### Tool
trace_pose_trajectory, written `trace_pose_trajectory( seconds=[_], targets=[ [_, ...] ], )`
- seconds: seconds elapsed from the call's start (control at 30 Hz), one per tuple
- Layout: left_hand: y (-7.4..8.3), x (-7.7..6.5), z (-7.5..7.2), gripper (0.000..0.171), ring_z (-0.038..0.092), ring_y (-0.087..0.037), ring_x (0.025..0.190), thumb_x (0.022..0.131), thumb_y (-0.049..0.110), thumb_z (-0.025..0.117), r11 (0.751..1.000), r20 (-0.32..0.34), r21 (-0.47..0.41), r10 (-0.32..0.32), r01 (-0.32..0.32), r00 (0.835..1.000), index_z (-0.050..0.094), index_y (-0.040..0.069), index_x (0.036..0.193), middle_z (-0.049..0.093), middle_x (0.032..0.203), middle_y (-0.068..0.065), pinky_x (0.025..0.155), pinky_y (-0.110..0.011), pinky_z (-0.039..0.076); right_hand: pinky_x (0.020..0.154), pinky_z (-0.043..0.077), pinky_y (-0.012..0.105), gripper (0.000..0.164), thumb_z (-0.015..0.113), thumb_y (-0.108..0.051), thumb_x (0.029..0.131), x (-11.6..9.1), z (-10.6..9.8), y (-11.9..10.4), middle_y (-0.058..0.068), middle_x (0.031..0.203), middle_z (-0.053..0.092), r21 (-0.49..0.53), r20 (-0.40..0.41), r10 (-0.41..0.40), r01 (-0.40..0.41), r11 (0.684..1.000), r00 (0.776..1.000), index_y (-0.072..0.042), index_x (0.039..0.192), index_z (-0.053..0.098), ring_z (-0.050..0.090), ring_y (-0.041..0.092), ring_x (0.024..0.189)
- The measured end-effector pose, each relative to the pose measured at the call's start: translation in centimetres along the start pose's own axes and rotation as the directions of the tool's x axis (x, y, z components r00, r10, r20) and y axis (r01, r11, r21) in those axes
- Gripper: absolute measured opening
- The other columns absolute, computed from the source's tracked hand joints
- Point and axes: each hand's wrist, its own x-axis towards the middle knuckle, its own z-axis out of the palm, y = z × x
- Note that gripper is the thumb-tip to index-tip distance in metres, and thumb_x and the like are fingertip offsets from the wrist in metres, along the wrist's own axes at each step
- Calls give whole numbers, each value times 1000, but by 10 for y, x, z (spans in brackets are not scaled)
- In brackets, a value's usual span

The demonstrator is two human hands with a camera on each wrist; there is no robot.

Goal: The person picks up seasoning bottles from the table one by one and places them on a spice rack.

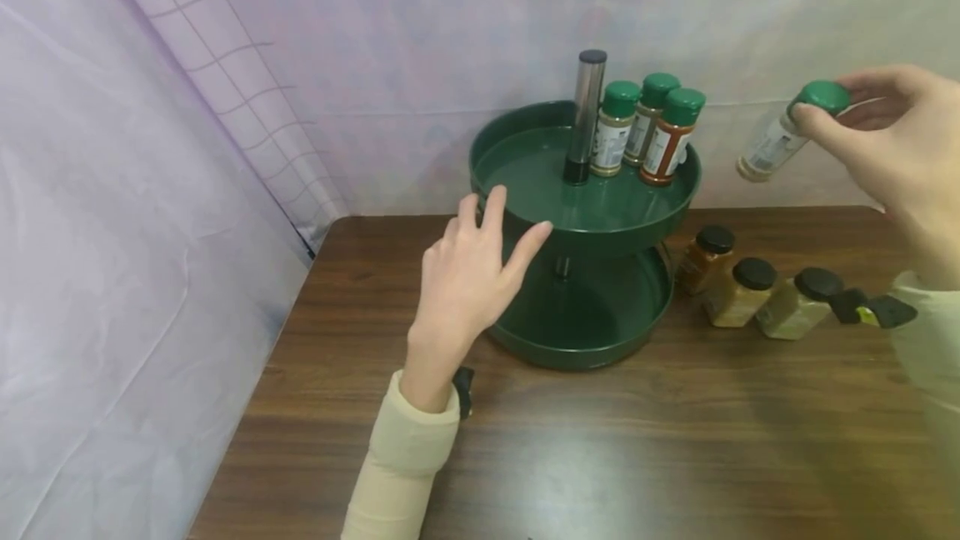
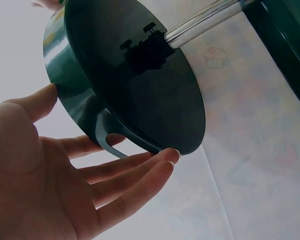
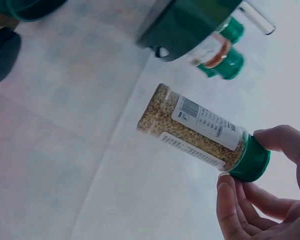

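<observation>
My right hand (image 1: 900,123) pinches a spice jar (image 1: 772,144) by its green lid, tilted in the air right of a green two-tier turntable rack (image 1: 577,232). In the right wrist view that spice jar (image 3: 195,130) holds pale tan grains behind white labels. With extended fingers, my left hand (image 1: 465,273) is at the left front of the rack's upper tray. The left wrist view has its fingertips at the wall of the upper tray (image 2: 75,75), by a looped handle. Three green-lidded jars (image 1: 656,132) stand in the upper tray, right of the metal post (image 1: 588,115).
Three square black-lidded jars (image 1: 738,294) stand on the wooden table (image 1: 600,457), right of the lower tray (image 1: 581,352). Behind the table hangs a pale cloth (image 1: 375,65), with another along the left side. The table's left edge slants past my left arm.
</observation>
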Motion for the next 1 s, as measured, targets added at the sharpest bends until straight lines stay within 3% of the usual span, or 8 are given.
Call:
trace_pose_trajectory(
  seconds=[0.27, 0.5, 0.73, 1.0],
  targets=[
    [-1, 0, -1, 77, 59, -37, 117, 101, 67, 36, 1000, 6, 2, -9, 9, 1000, 34, 12, 156, 43, 147, -21, 83, -52, 55, 79, 35, 11, 54, 71, -35, 94, -4, -1, -22, -35, 90, 49, 73, 20, -47, 46, 996, 999, -7, 138, 59, 48, -18, 77],
    [-1, 0, 0, 78, 59, -37, 118, 101, 67, 35, 1000, 6, 1, -17, 17, 1000, 34, 12, 156, 43, 148, -21, 84, -53, 55, 77, 35, 13, 51, 73, -36, 93, -8, 2, -45, -35, 88, 50, 70, 26, -101, 99, 993, 995, -9, 135, 63, 49, -17, 77],
    [1, 0, 0, 77, 59, -37, 117, 101, 67, 35, 1000, 10, -2, -12, 12, 1000, 34, 12, 156, 43, 148, -21, 83, -52, 55, 72, 37, 11, 39, 80, -30, 87, -11, 15, -57, -37, 81, 54, 123, -26, -215, 217, 969, 976, -7, 118, 72, 52, -18, 72],
    [4, 0, 0, 77, 60, -36, 115, 102, 66, 36, 1000, 11, -5, -7, 7, 1000, 34, 11, 156, 43, 148, -21, 81, -51, 56, 67, 39, 10, 43, 81, -31, 86, -15, 34, -66, -35, 79, 54, 116, 31, -334, 328, 937, 942, -1, 117, 73, 52, -18, 69]
  ],
)
